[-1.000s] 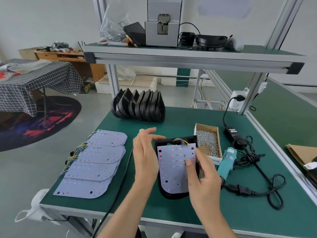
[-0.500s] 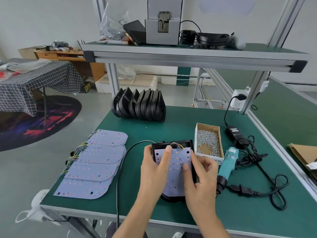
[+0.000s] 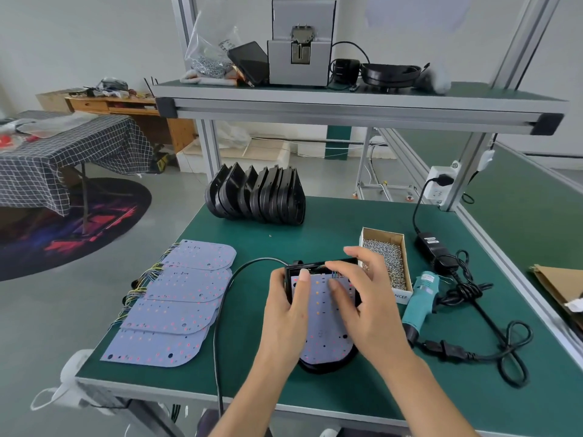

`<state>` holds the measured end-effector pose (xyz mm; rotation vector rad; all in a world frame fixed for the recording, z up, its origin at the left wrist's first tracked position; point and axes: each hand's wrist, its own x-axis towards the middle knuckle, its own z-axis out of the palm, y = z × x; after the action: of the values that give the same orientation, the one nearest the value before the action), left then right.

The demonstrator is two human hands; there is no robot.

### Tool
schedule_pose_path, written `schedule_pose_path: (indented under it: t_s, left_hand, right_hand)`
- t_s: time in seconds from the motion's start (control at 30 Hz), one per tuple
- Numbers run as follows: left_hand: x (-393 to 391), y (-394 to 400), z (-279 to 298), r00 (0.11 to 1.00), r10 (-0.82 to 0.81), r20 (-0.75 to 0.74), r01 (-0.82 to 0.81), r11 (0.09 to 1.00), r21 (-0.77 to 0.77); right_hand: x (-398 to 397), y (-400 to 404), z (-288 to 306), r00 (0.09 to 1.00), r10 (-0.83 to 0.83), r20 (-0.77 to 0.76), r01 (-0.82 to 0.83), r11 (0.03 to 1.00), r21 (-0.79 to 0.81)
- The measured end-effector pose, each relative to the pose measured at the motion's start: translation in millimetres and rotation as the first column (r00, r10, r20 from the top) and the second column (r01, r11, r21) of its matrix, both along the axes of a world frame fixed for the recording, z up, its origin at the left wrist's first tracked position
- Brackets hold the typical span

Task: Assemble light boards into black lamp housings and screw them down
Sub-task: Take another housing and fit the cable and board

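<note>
on the green tabletop (image 3: 347, 402) your black lamp housing (image 3: 328, 367) lies flat, light board (image 3: 318, 323) seated in it. your left hand (image 3: 285, 313) grips the housing's left edge, thumb on the board; your right hand (image 3: 362, 298) presses fingertips near its wired top.

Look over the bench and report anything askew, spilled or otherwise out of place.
Nothing is spilled or visibly damaged. The screws stay inside the cardboard box. The spare light boards lie in a loose, fanned stack, and the black power cord beside the teal screwdriver is tangled in loops. The row of black housings leans but holds together.
</note>
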<state>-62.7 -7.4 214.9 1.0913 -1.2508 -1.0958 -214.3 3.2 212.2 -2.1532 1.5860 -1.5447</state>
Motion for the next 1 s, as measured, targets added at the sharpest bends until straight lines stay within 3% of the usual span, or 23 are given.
schedule_pose_path:
  t_s: [0.2,0.43,0.73,0.8,0.9,1.0]
  left_hand:
    - [-2.4,-1.5,-1.5,1.000,0.014,0.020,-0.013,0.999,-0.036]
    - [-1.6,-5.8,-5.3,0.999,0.026,0.027,-0.025,0.998,-0.050]
    - [0.5,-5.6,-10.2,0.999,-0.032,0.011,0.032,0.999,-0.008]
    - [0.8,-4.0,-9.9,1.000,-0.025,-0.014,0.025,1.000,0.014]
    - [1.3,-2.1,-5.2,0.997,-0.020,-0.070,0.022,0.999,0.033]
    - [1.5,1.1,1.1,0.997,-0.004,-0.079,0.005,1.000,0.009]
  right_hand:
    - [-8.8,-10.9,9.4,0.990,0.131,0.043,-0.134,0.987,0.088]
    - [-16.2,-18.3,5.8,0.979,0.185,0.082,-0.186,0.983,0.001]
    - [-17.7,-22.7,-2.8,0.971,0.239,-0.016,-0.240,0.969,-0.063]
    - [-15.0,-21.2,0.3,0.971,0.224,0.081,-0.225,0.974,0.001]
    - [-12.8,-15.3,12.1,0.931,0.080,0.357,-0.175,0.954,0.243]
    - [-12.2,-10.1,17.4,0.843,0.092,0.530,-0.319,0.879,0.355]
